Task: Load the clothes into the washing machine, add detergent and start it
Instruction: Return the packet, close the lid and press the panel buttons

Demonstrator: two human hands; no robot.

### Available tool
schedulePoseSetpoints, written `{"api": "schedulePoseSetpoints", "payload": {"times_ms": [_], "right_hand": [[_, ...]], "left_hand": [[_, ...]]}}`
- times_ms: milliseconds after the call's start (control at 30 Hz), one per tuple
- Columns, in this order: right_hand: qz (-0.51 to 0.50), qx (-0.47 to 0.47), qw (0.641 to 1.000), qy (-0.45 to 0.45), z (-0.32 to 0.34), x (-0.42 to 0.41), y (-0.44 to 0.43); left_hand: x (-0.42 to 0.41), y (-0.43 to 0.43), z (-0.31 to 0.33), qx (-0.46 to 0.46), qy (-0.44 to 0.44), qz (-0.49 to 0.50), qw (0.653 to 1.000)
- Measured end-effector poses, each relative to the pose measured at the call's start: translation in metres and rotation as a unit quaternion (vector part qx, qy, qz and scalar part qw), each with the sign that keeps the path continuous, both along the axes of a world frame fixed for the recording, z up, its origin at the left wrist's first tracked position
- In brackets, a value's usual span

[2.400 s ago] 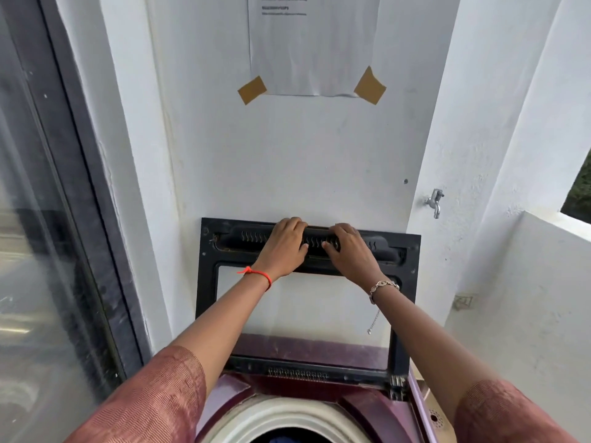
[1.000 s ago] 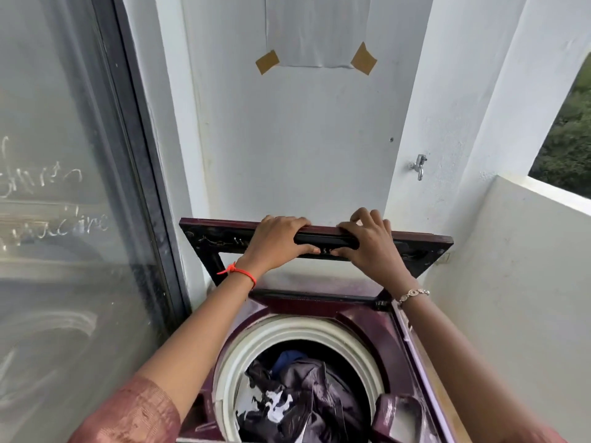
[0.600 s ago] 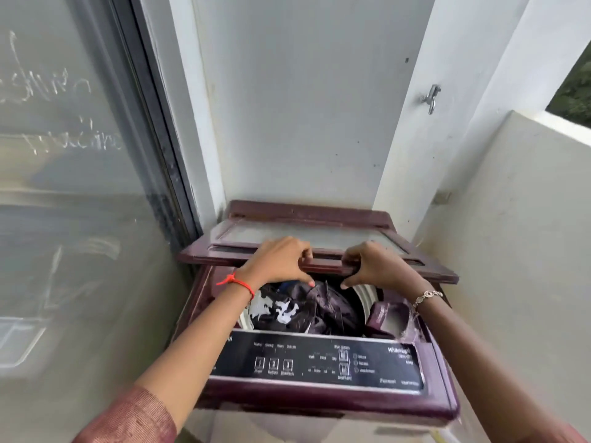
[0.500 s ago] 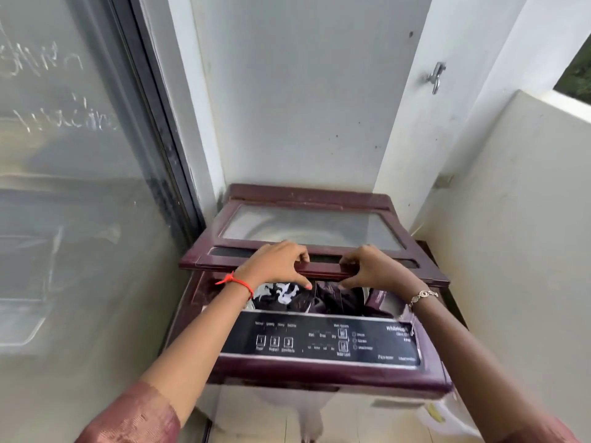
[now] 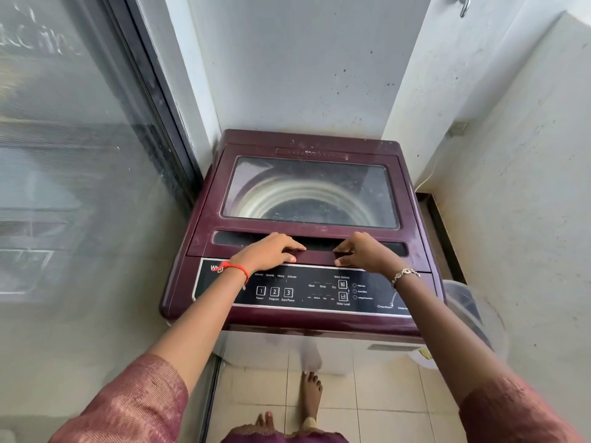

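Head view: a maroon top-loading washing machine (image 5: 300, 238) stands in a narrow alcove, its hinged lid (image 5: 307, 187) lying flat and closed. Through the lid's dusty, rounded-rectangle glass window (image 5: 310, 193) the pale ring of the drum (image 5: 307, 199) shows, curving around a dark interior; whatever lies inside cannot be made out. A person's left hand (image 5: 271, 251) and right hand (image 5: 364, 252) rest side by side on the lid's long recessed handle bar (image 5: 315, 244), fingers (image 5: 295, 247) lightly curled over its front edge, thumbs beneath, gripping nothing else. Just in front of the hands runs a glossy black control panel (image 5: 307, 290) with three numbered square buttons (image 5: 274, 291) and small white lettering. A red thread (image 5: 238, 268) circles the left wrist, a silver chain bracelet (image 5: 405, 274) the right. Rough whitewashed walls (image 5: 303, 65) close in behind and to the right; a smeared glass door (image 5: 80, 155) in a dark frame stands to the left. Bare feet (image 5: 311, 393) stand on pale floor tiles (image 5: 383, 404) below.
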State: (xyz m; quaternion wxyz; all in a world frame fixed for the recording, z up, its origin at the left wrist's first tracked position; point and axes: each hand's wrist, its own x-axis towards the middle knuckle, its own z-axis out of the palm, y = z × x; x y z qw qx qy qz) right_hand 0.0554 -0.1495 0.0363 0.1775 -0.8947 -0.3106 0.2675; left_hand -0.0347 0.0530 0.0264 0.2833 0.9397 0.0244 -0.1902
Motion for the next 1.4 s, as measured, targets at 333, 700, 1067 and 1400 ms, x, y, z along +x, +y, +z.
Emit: {"api": "schedulePoseSetpoints", "payload": {"times_ms": [333,700,1067,1400], "right_hand": [[-0.090,0.097,0.991,0.017,-0.019,-0.010,-0.009],[-0.173,0.153,0.972,-0.052,-0.027,-0.034,-0.003],[-0.099,0.290,0.930,-0.203,-0.058,-0.105,0.017],[0.020,0.318,0.897,-0.305,-0.074,-0.129,0.033]], "left_hand": [[-0.007,0.004,-0.026,-0.066,-0.050,0.024,0.996],[-0.058,0.027,-0.040,0.117,-0.149,0.014,0.982],[-0.082,0.034,-0.056,0.213,-0.191,0.034,0.958],[-0.078,0.032,-0.062,0.184,-0.246,0.080,0.948]]}}
